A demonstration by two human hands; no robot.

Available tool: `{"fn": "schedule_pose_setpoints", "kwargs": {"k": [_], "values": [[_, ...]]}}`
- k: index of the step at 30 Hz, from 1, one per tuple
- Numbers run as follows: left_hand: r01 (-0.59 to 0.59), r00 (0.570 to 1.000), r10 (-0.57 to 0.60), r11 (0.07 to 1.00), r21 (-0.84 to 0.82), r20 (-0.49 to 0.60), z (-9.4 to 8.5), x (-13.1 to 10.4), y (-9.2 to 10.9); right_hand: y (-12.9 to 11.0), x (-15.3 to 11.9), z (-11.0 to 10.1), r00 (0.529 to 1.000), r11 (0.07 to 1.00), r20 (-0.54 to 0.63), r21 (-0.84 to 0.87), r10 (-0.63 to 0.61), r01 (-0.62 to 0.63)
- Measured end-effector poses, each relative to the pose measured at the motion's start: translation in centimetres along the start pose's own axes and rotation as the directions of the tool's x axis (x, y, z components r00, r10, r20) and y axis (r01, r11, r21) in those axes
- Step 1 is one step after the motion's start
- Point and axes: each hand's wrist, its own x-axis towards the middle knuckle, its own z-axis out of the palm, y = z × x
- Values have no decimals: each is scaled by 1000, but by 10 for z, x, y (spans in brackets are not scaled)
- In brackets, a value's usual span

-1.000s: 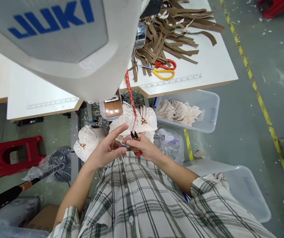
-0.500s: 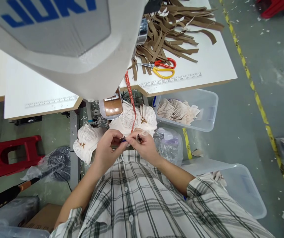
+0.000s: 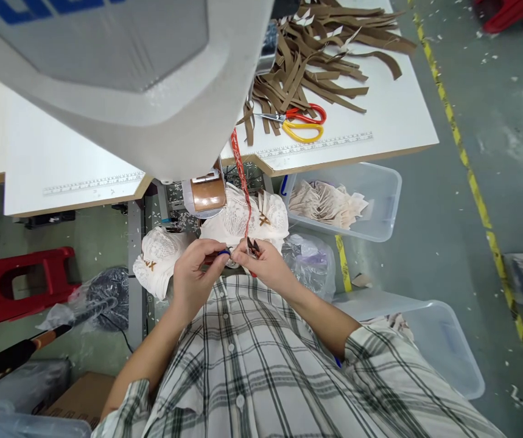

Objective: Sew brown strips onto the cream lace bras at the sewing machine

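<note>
Close to the shirt front, my left hand [image 3: 197,267] is closed in a pinch on a small dark blue piece [image 3: 223,252], whose kind I cannot make out. My right hand [image 3: 268,267] is wrapped round thread snips [image 3: 252,246], their dark points sticking up past the fingers. Its thumb and fingertip meet near the blue piece, and what lies between them is too small to name. A red cord [image 3: 242,176] runs from the machine down to the right hand. Just beyond the hands lie white lace bras [image 3: 229,219] with brown crossed trims; another white lace cup [image 3: 161,258] is at left.
A large sewing machine head [image 3: 151,121] overhangs the white table [image 3: 343,146]. On the table are brown strips [image 3: 307,67] and red-and-yellow scissors [image 3: 304,125]. Clear bins [image 3: 386,213] with fabric pieces stand at right. A red stool [image 3: 55,286] is at left.
The snips in my right hand now point upward more plainly. The blue piece in my left fingers shows more. Both hands stay close together, and the view has tilted slightly.
</note>
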Motion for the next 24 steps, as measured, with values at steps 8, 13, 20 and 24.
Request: {"fn": "schedule_pose_setpoints", "kwargs": {"k": [8,13,20,24], "values": [[7,1000,-6,999,-41,19,0,-1,-3,-2,1,-2,999,1000,42,1,30,-30],[9,1000,-8,999,-52,22,1,-1,-4,1,1,-4,997,999,73,36,28,-30],[19,999,-17,998,-68,30,-1,-1,-3,1,1,-3,996,999,85,34,18,-21],[16,999,-13,997,-72,34,-2,-1,-3,2,2,-2,997,998,71,55,29,-33]]}}
